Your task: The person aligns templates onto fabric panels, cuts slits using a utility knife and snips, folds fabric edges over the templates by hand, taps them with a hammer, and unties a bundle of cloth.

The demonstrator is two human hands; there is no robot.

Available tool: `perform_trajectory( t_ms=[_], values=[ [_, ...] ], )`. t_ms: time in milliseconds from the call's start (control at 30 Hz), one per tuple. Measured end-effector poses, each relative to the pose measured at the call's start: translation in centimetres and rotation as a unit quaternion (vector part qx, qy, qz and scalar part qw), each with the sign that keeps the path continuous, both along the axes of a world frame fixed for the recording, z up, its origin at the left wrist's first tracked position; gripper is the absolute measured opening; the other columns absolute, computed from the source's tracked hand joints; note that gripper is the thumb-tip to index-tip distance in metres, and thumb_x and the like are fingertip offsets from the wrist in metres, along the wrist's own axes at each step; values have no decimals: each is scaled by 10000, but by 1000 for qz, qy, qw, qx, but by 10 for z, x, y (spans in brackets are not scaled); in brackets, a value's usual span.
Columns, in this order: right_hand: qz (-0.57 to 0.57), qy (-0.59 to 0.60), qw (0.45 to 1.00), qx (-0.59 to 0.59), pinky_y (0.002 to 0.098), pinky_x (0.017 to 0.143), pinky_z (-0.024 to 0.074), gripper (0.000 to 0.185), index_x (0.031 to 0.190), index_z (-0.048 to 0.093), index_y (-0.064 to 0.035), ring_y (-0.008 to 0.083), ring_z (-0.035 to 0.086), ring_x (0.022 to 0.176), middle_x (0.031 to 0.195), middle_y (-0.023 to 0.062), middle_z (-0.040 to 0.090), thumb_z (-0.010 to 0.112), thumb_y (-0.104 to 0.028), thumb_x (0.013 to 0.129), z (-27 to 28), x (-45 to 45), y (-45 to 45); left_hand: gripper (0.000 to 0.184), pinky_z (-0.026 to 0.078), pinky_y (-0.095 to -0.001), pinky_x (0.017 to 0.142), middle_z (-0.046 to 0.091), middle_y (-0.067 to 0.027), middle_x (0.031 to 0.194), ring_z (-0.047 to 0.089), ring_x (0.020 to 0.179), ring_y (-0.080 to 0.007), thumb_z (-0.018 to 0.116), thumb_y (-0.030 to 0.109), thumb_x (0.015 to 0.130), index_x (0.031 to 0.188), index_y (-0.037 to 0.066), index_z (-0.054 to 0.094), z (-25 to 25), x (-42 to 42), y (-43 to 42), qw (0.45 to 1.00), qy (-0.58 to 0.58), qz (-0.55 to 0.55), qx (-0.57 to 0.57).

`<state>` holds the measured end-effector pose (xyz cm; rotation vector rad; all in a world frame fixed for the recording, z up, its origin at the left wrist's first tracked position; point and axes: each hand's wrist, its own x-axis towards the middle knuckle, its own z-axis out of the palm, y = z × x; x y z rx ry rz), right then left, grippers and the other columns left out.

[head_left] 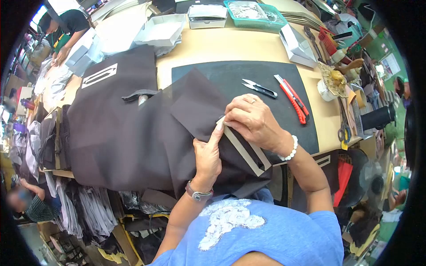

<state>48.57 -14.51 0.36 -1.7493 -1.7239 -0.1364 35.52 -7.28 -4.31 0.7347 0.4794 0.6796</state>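
Note:
Dark brown fabric (pixel 128 133) spreads over the left and middle of the table and hangs past its front edge. My left hand (pixel 207 155) pinches the fabric beside one end of a cream rectangular frame-shaped strip (pixel 242 150) with a dark slot. My right hand (pixel 253 119) is closed at the same end, its fingertips touching my left thumb; anything tiny between them is hidden. A second cream frame strip (pixel 100 75) lies on the fabric at the upper left. Black-handled thread snips (pixel 262 88) and a red cutter knife (pixel 293 99) rest on the black mat (pixel 275 75).
White boxes (pixel 162 29) and a teal tray (pixel 253 15) stand at the back of the table. Another white box (pixel 298 44) and a small tub (pixel 326 91) are at the right. A co-worker (pixel 66 33) is at the upper left; another person (pixel 37 204) is lower left.

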Motion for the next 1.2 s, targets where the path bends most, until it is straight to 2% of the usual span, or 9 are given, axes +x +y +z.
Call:
perform_trajectory(
  t_ms=[300,433,567,700,900,967,1033,1100,1200],
  values=[
    [-131,450,881,-61,253,558,456,163,830,608,28,110,558,626,734,71,613,641,-131,834,-7,-13,34,229,449,-264,885,634,-55,1092,585,986,-114,616,80,887,1107,17,604,1,-5,2,999,8,1,-49],
    [-181,174,959,134,284,637,474,131,898,635,36,188,609,715,823,115,634,604,-82,852,0,-17,17,224,454,-258,869,638,-49,1086,587,972,-103,624,106,887,1097,30,616,7,-3,2,998,14,31,-60],
    [-179,347,921,-3,356,695,492,216,1010,603,4,301,615,779,847,148,613,623,-53,803,18,-62,-21,197,473,-258,827,642,-39,1056,597,936,-108,619,133,894,1064,34,628,2,-1,1,996,17,51,-72],
    [-226,242,943,-44,386,710,504,351,1141,543,9,333,636,813,921,180,633,606,-8,796,-5,-77,-49,191,514,-286,769,662,-44,939,624,843,-136,599,155,903,1051,36,617,9,-2,5,993,10,91,-74],
    [-248,359,900,-11,338,716,530,396,1162,551,8,288,668,809,907,187,662,609,73,776,-26,-77,-64,356,459,-308,906,572,-62,1204,549,1077,-150,557,24,899,1252,38,511,12,-28,21,991,13,133,20],
    [-242,286,927,8,311,708,535,426,1187,553,7,260,673,807,891,169,672,612,88,773,-31,-74,-64,376,451,-392,927,570,-83,1204,524,1124,-187,544,21,903,1274,37,484,27,-40,27,952,56,244,178],
    [-234,211,949,19,312,697,533,439,1192,555,7,256,671,795,869,158,674,623,87,766,-35,-73,-62,388,433,-422,950,585,-88,1182,517,1147,-226,623,17,834,1214,39,545,47,-40,28,799,177,316,480],
    [-239,167,956,33,323,685,527,449,1188,558,11,249,665,769,846,141,673,641,81,752,-38,-74,-61,377,407,-427,972,601,-99,1150,513,1156,-274,682,13,751,1120,50,618,63,-41,44,649,156,90,739],
    [-251,117,960,44,336,669,518,453,1173,568,14,239,654,734,809,118,668,662,74,734,-44,-76,-59,258,423,-391,906,612,-91,1026,547,1035,-284,685,89,739,994,56,664,53,-7,53,575,86,-146,800]
  ],
)
